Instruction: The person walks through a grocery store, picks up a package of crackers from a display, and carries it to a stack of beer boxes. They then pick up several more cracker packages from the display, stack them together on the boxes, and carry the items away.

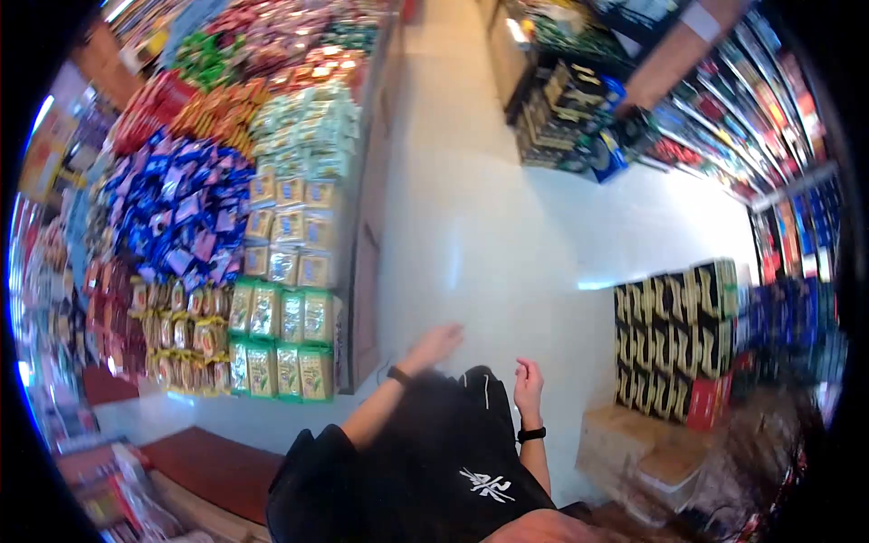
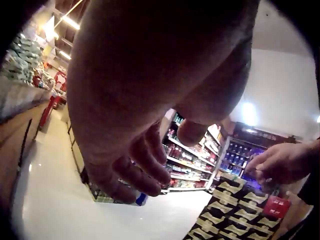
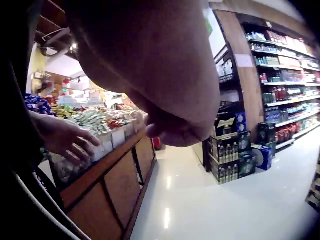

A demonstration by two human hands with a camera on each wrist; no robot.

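My left hand (image 1: 434,348) reaches out in front of my body over the floor, blurred in the head view, with nothing in it. Its fingers (image 2: 145,165) hang loosely bent in the left wrist view. To the right, my right hand (image 1: 528,389) is held at waist height beside my dark clothing, also holding nothing. In the right wrist view the fingers (image 3: 175,135) of that hand are loosely curled and partly hidden behind the palm. Nearest to the left hand is a wooden display counter (image 3: 112,192) stacked with packaged snacks (image 1: 281,339).
Pale glossy floor (image 1: 462,226) runs ahead as an aisle. Stacked black-and-gold cartons (image 1: 670,339) stand at the right, with a cardboard box (image 1: 615,439) nearby. More drink cartons (image 3: 230,155) stand by a pillar (image 3: 247,90), and shelves of bottles (image 3: 285,90) line the wall beyond.
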